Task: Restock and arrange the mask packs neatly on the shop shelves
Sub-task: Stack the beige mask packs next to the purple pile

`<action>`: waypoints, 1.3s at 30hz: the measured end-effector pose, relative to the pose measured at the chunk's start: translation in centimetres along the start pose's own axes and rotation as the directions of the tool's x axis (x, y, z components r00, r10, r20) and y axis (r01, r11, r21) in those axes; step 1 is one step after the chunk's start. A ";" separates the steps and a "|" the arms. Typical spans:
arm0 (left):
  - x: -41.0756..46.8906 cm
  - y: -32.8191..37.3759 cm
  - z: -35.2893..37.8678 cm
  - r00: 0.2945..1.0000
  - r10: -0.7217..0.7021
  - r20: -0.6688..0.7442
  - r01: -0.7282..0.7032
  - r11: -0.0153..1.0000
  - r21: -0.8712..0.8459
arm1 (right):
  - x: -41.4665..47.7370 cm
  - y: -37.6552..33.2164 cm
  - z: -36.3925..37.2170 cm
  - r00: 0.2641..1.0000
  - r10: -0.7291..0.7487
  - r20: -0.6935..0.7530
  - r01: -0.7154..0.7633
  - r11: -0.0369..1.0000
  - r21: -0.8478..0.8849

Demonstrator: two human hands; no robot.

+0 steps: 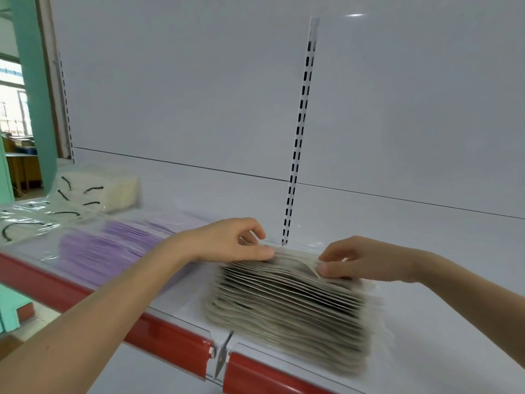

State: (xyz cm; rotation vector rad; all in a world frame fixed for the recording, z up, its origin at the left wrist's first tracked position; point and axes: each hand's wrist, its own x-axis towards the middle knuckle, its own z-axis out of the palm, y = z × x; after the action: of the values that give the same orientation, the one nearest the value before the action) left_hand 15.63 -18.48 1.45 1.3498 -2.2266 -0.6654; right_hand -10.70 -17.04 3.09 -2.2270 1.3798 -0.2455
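Observation:
A thick stack of grey-beige mask packs (287,305) lies on the white shelf (443,280), near its front edge. My left hand (230,240) pinches the top far-left corner of the stack between thumb and curled fingers. My right hand (360,260) pinches the upper packs at the far right, lifting one edge slightly. To the left lies a flat stack of purple mask packs (113,251) in clear wrap. Further left are clear packs of white masks with black ear loops (85,194).
A red price rail (159,334) runs along the shelf's front edge, with a gap at the joint between two shelf sections. A slotted white upright (298,132) rises behind the grey stack. A teal pillar (31,89) stands at the far left.

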 end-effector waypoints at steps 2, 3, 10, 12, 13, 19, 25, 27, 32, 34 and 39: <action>0.0 0.3 -0.2 0.998 -0.027 0.048 0.026 0.999 0.023 | 0.0 -0.1 -0.2 1.000 -0.005 0.002 0.005 1.000 0.026; 0.2 0.4 -0.3 0.998 -0.028 0.049 0.025 0.997 0.073 | 0.0 -0.2 -0.4 1.000 -0.007 0.008 0.007 0.999 0.040; 1.9 1.1 0.1 0.999 -0.022 0.043 0.002 0.909 0.416 | -0.1 -0.8 -1.1 0.995 0.050 0.086 -0.054 0.998 0.045; 2.2 1.0 0.2 0.999 -0.018 0.049 -0.004 0.907 0.421 | -0.3 -0.9 -1.0 0.988 0.083 0.128 -0.085 0.996 0.009; 2.3 1.0 0.2 0.999 -0.010 0.036 -0.006 0.907 0.422 | -0.4 -1.0 -0.9 0.987 0.092 0.135 -0.089 0.996 -0.028; 3.1 1.7 0.4 0.986 0.103 -0.128 -0.041 0.907 0.419 | 0.5 -0.6 -1.0 0.998 0.000 -0.062 -0.014 0.974 -0.225; 2.8 1.5 0.0 0.963 0.093 -0.252 -0.051 0.984 0.171 | 1.3 0.6 -0.2 0.974 -0.075 -0.213 -0.003 0.940 -0.342; 2.4 1.5 -0.4 0.948 0.065 -0.310 -0.065 0.998 0.009 | 1.2 1.0 -0.4 0.960 -0.084 -0.267 -0.010 0.943 -0.332; 1.7 1.7 -0.9 0.874 -0.222 -0.433 0.051 0.927 -0.373 | 0.5 1.2 -1.0 0.921 -0.082 -0.382 -0.014 0.970 -0.241; 1.3 2.1 -0.9 0.869 -0.336 -0.364 0.152 0.880 -0.450 | 0.0 1.1 -1.0 0.901 -0.083 -0.426 -0.009 0.978 -0.209; 0.5 3.6 -0.8 0.890 -0.426 -0.161 0.235 0.733 -0.638 | -1.6 0.3 -0.6 0.838 -0.118 -0.532 0.008 0.979 -0.205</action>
State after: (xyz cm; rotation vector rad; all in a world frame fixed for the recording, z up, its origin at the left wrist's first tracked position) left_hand 13.43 -17.63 4.32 1.3897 -1.3492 -1.1058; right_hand -11.95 -15.94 3.65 -2.4810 1.6708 -0.8600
